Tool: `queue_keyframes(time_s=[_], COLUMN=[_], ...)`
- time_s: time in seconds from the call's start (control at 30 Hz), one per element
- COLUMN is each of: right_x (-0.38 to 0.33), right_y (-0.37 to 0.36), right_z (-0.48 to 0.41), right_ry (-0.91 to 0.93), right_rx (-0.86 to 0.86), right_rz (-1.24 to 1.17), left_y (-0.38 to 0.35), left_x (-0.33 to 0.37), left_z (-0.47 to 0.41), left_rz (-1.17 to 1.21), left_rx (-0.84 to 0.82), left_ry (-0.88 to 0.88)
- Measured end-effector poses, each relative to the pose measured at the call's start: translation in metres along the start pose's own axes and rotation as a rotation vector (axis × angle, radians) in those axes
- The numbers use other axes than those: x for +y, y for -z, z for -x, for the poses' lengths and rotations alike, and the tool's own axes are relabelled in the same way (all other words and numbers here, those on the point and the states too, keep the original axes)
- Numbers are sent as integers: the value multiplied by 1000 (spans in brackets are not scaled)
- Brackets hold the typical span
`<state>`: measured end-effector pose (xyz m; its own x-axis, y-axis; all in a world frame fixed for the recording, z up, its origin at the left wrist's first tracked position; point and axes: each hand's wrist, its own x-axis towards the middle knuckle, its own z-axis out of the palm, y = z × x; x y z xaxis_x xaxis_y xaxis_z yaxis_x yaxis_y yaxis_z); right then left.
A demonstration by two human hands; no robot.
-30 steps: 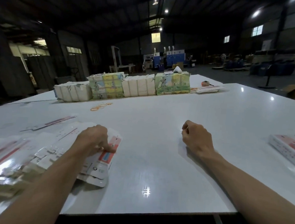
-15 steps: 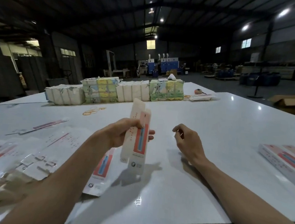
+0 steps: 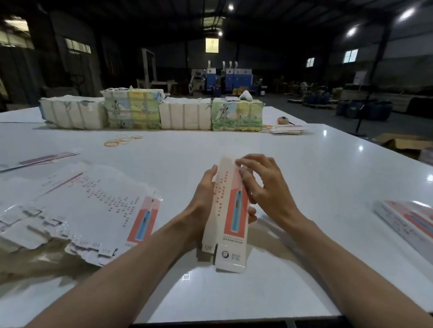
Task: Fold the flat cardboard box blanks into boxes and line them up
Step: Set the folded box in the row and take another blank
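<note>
**Long white-and-red cardboard box blank (image 3: 228, 216) held upright over the white table (image 3: 313, 171), between both hands.**
The left hand (image 3: 203, 196) grips its left edge, fingers mostly hidden behind it; the right hand (image 3: 263, 185) pinches its upper right edge with curled fingers. Its small print is illegible.

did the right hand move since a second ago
Yes: the right hand lifted off the table and went left onto the box blank the left hand holds.

Held blank (image 3: 228, 216): white, red dot rows, coral panel, blue graphic. 12 o'clock bundles (image 3: 236, 115): green-yellow print. Table (image 3: 313, 171) white.
</note>
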<state>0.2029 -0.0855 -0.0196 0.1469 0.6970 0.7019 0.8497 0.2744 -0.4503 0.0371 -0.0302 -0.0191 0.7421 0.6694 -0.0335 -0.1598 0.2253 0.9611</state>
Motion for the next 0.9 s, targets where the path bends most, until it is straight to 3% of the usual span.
queue_keyframes(time_s=[0.27,0.53,0.8,0.9], right_x=[1,-7,-14,-15], right_y=[2,20,25,19], right_z=[-7,-13,-14,-13], right_ry=[-10,-342,-390,-349], right_rx=[2,-2,-63,-42], right_rz=[-88,-545,-898,-956], left_y=[3,-1,-13,-18], left_x=[-1,4,10,5], left_z=[5,0,-1,-3], left_rz=[37,-30,-93,39], left_rx=[-34,-175,-189,-157], left_ry=[18,58,117,146])
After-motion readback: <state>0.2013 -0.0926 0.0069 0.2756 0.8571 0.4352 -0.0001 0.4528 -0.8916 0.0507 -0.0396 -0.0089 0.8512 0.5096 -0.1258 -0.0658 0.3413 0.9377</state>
